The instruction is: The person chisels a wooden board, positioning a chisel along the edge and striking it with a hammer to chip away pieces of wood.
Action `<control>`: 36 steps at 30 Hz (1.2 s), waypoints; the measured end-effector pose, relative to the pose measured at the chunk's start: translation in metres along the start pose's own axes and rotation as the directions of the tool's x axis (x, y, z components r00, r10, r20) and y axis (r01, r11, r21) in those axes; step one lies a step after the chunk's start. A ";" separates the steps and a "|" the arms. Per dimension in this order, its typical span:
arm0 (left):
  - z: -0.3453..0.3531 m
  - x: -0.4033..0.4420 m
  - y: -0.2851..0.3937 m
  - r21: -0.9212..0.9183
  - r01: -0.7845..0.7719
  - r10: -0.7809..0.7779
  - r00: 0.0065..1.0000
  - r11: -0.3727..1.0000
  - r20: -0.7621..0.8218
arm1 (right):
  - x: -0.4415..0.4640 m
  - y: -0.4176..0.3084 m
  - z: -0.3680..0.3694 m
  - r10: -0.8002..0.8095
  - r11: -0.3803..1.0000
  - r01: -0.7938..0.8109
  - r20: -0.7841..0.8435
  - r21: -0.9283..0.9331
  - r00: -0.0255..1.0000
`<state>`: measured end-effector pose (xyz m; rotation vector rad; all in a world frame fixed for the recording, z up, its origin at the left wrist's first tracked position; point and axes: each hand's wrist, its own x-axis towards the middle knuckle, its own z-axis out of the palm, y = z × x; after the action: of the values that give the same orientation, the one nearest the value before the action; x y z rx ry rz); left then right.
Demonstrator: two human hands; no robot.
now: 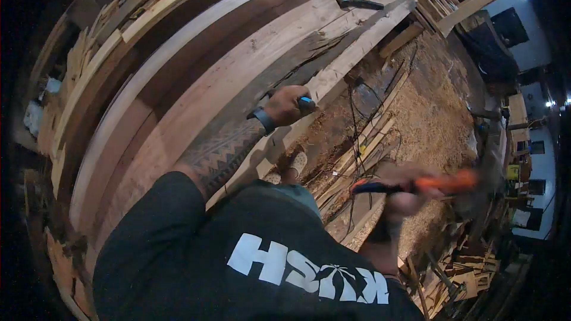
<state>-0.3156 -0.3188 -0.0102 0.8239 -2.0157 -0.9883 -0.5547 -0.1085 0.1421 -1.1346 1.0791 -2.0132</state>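
My left hand [286, 105] is closed around a dark tool with a blue end [306, 103], resting on the long wooden board [357, 47] at the bench edge. The tool's lower part is hidden by the hand. Away from the bench, at the right, my right hand [407, 193] is wrapped round the handle of a hammer [446, 183] with orange and black parts. Motion smears the hammer, and its head is hard to make out.
A dark metal tool [357, 3] lies on the planks at the top. Long curved-looking boards [178, 41] stand on the left. Sawdust and shavings [434, 113] cover the floor, with black cables [357, 142] and wood strips. Scrap wood [470, 273] is piled at lower right.
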 end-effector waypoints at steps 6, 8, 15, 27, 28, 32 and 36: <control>0.001 -0.007 -0.001 0.061 0.007 -0.007 1.000 0.998 -0.009 | -0.046 0.110 0.000 -0.078 0.825 0.142 0.139 -0.548 0.987; -0.002 -0.005 0.005 0.139 -0.008 0.013 0.999 0.990 -0.035 | -0.092 0.180 -0.032 0.387 0.458 0.021 0.221 -0.889 0.895; 0.014 -0.005 -0.027 0.152 -0.146 0.158 0.985 0.978 -0.069 | -0.032 0.053 -0.068 0.324 0.893 -0.394 -0.299 -0.217 0.898; 0.003 0.012 -0.016 0.112 -0.141 0.145 0.989 0.984 -0.024 | -0.108 0.178 -0.050 0.480 0.438 -0.019 0.216 -0.899 0.850; 0.007 -0.001 -0.026 0.162 -0.133 0.135 0.991 0.978 -0.004 | -0.098 0.163 -0.053 0.464 0.483 -0.097 0.161 -0.870 0.871; 0.003 -0.003 -0.001 0.180 -0.151 0.156 0.988 0.972 -0.016 | -0.030 0.055 -0.023 0.254 0.855 -0.281 -0.121 -0.437 0.960; 0.008 -0.004 -0.019 0.185 -0.117 0.122 0.992 0.976 -0.013 | 0.021 -0.041 0.031 -0.429 0.899 0.437 -0.144 0.027 0.892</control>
<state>-0.3159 -0.3219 -0.0308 0.7959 -2.1317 -0.7293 -0.5410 -0.1155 0.1958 -1.3139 0.8754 -2.4811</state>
